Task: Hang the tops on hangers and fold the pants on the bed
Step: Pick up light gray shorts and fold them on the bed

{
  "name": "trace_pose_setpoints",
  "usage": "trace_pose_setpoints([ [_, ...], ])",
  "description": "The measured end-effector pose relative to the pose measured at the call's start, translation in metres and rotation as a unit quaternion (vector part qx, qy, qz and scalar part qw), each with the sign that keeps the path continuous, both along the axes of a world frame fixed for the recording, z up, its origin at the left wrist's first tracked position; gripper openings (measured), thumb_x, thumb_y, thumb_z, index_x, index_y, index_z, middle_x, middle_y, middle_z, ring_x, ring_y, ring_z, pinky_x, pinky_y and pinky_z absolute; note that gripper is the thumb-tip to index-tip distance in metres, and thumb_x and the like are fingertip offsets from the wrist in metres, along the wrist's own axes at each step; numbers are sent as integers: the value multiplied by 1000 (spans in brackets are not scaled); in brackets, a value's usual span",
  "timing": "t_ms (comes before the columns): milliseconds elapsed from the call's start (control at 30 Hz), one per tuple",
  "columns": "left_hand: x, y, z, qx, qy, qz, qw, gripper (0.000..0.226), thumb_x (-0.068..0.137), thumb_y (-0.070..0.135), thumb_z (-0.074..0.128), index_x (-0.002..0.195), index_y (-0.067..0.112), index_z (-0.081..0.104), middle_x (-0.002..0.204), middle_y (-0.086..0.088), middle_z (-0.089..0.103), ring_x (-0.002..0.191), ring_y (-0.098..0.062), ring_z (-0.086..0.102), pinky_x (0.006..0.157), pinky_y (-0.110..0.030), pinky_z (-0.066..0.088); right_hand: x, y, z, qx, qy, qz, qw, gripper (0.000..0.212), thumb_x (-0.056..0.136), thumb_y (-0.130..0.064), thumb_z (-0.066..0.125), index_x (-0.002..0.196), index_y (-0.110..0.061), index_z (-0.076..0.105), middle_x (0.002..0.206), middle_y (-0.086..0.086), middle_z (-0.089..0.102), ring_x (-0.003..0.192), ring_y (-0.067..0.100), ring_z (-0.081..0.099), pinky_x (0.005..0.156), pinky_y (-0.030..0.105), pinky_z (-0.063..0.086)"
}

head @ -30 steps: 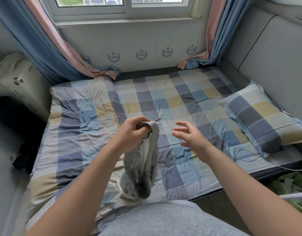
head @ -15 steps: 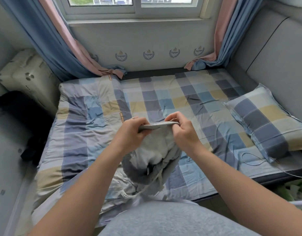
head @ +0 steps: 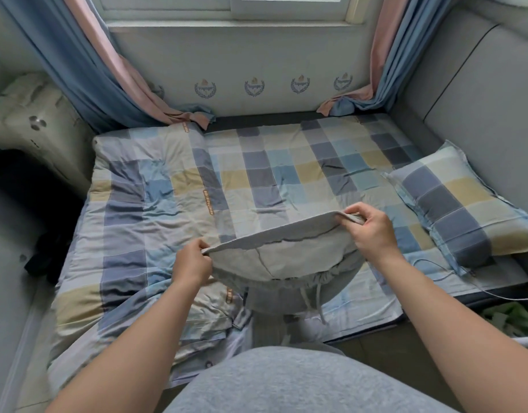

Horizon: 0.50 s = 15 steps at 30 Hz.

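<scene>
- Since half a second ago, hands have drawn apart, stretching the grey pants [head: 274, 257] wide.
- Left hand [head: 192, 263] and right hand [head: 371, 231] each pinch what appears to be the waistband, squaring it for folding over the bed [head: 155, 180].

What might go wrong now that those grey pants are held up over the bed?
The drawstring dangles loose under the grey pants, so it may bunch inside a fold. The left hand and right hand pinch only one edge; a slip would likely drop the cloth in a heap. The checked quilt below is rumpled, so the fold could turn out crooked.
</scene>
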<state>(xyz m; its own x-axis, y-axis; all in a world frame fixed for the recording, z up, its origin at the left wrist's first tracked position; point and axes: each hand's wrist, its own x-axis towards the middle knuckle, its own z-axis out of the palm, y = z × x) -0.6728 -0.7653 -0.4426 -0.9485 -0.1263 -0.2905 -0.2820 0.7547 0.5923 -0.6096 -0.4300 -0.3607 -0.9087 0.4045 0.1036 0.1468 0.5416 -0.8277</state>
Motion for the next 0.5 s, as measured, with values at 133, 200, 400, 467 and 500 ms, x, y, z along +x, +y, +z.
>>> trace_pose_setpoints([
  [133, -11, -19, 2, -45, -12, 22, 999, 25, 85, 1, 53, 88, 24, 63, 87, -3, 64, 81, -28, 58, 67, -37, 48, 14, 39, -17, 151, -82, -25, 985, 9, 86, -8, 73, 80, -12, 67, 75, 9, 67, 73, 32, 59, 62, 36, 40],
  [200, -15, -29, 3, -73, -25, 33, 996, 25, 86, 4, 53, 88, 27, 63, 86, -2, 61, 83, -28, 57, 67, -35, 44, 19, 56, -23, 195, -136, -45, 970, 20, 82, 4, 63, 79, -16, 64, 82, 12, 67, 77, 32, 56, 64, 35, 39],
  [400, -24, -62, 3, -76, -48, 60, 994, 28, 82, 3, 49, 84, 24, 67, 85, -4, 68, 84, -30, 65, 70, -37, 52, 19, 81, -27, 217, -257, -130, 933, 27, 80, 5, 53, 82, -19, 64, 92, 9, 57, 85, 31, 51, 73, 35, 44],
  [467, -31, -71, 3, 6, -61, 103, 993, 30, 85, 0, 44, 87, 18, 68, 86, -12, 71, 74, -32, 70, 64, -39, 60, 16, 84, -27, 115, -256, -181, 943, 27, 83, 4, 50, 80, -17, 67, 87, 13, 64, 85, 35, 60, 71, 35, 49],
  [500, -33, -72, 5, 65, -74, 135, 986, 29, 89, -3, 41, 88, 12, 66, 87, -16, 69, 69, -32, 69, 54, -35, 59, 15, 84, -27, 31, -245, -208, 947, 30, 85, 4, 46, 80, -16, 68, 86, 14, 65, 81, 35, 62, 64, 34, 52],
])
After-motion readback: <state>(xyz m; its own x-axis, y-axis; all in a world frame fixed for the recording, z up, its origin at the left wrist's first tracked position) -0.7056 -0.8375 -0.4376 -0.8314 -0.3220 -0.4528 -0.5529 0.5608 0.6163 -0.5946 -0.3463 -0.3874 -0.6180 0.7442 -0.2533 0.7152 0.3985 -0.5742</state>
